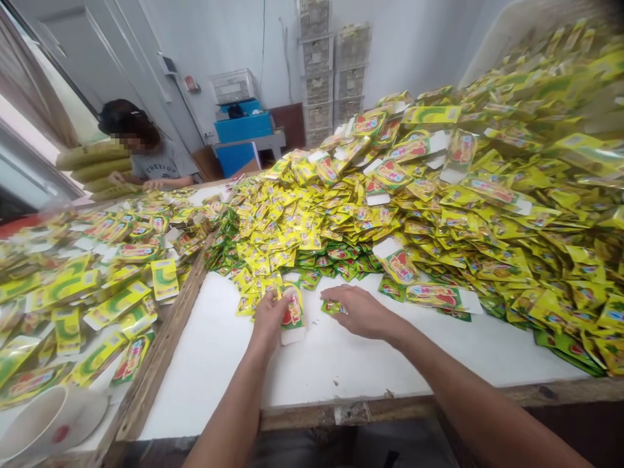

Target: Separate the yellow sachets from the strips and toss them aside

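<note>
My left hand [270, 318] is closed on a small yellow and green carton [292, 315] with red lettering, its white end flap pointing toward me. To the right, my right hand [358, 311] has its fingers curled over a small green sachet [332, 306] just above the white tabletop; thumb and fingertips appear to pinch it. Beyond both hands rises a large heap of yellow sachets [292, 218], with green sachets [341, 253] along its lower front. Two more cartons, a tilted carton [397, 261] and a flat-lying carton [436, 296], rest at the heap's front edge.
A wooden strip [166, 338] divides the white table [205, 370]. Many cartons [117, 305] lie left of it, with a white bowl [53, 419] at the near corner. Another person [156, 156] sits at the far left. Stacked plastic baskets [319, 84] stand by the wall.
</note>
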The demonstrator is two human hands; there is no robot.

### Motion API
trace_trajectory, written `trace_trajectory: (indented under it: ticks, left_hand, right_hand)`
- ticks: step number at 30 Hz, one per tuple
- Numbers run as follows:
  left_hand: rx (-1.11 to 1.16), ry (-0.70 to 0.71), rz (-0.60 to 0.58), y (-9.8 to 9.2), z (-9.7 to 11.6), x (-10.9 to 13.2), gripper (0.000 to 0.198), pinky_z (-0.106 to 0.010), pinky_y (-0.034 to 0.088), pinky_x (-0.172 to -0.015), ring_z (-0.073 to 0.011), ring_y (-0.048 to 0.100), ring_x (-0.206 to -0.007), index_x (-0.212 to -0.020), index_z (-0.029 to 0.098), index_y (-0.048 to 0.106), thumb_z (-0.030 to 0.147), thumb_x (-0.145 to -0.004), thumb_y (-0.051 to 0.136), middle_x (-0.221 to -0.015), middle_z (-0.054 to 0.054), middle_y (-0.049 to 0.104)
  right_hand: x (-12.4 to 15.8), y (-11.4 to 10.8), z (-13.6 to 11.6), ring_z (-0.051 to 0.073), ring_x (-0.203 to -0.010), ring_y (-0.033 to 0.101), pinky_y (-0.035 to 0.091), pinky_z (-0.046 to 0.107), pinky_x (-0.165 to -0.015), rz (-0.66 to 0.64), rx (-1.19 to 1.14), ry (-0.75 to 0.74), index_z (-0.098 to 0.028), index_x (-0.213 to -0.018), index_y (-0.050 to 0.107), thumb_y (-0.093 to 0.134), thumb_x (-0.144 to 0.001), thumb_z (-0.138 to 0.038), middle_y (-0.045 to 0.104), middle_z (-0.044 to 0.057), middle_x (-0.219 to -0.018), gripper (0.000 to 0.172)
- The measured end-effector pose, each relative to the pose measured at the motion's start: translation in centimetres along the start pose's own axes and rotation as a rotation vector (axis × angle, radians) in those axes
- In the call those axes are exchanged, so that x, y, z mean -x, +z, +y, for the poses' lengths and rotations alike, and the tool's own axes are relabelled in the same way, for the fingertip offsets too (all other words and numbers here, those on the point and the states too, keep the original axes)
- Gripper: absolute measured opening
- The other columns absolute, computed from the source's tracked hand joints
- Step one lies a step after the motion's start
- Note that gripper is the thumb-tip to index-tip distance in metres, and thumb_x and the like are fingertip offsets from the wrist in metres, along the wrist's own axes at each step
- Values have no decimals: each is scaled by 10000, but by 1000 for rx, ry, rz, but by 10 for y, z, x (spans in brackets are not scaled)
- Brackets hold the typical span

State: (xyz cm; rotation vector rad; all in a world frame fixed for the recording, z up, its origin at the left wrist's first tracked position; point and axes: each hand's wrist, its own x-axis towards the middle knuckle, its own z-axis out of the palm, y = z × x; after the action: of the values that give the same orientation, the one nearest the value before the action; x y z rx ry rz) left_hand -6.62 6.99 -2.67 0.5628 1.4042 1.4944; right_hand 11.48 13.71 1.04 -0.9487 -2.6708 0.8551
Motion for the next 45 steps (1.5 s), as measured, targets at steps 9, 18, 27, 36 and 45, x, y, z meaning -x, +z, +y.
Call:
trace_trajectory:
  ticks: [9,18,27,36,45]
  left_hand:
    - [-79,240,235,-2,8,3,571,-268,504,-646,-147,616,-700,-1121,226,511,252,-595,731,-852,0,630]
    - [-1057,146,-96,-59,44,57,442,-291,440,-757,-189,580,-814,-1087,244,649,173,-660,559,-909,-21,644]
    - [-1002,-13,-308,-91,66,87,308,-275,434,-785,-209,605,-873,-924,186,721,223,-696,517,-950,-44,687]
    - [-276,35,239,-92,29,53,307,-303,475,-724,-235,641,-806,-806,129,739,304,-605,585,-845,-84,727]
    - [-456,84,254,-99,8,39,543,-281,482,-662,-202,636,-771,-1084,166,665,377,-587,726,-881,-50,702]
  right_hand:
    - [-10,18,33,242,-1044,534,392,373,-868,38,310,-120,-174,-1120,623,438,-728,-32,616,86,-1215,457]
    - [-14,23,30,230,-838,543,340,338,-753,73,503,-169,-138,-877,628,432,-794,-83,664,113,-795,220]
    - [-20,14,13,149,-584,507,303,237,-534,107,-177,272,-212,-701,522,464,-803,-227,548,-15,-578,118]
    - [-82,27,-10,125,-565,462,282,230,-510,118,-357,334,-196,-606,500,518,-716,-259,544,-19,-588,128]
    - [-98,43,-9,132,-557,446,278,240,-508,189,-261,284,-200,-667,533,582,-679,-265,511,-30,-582,83]
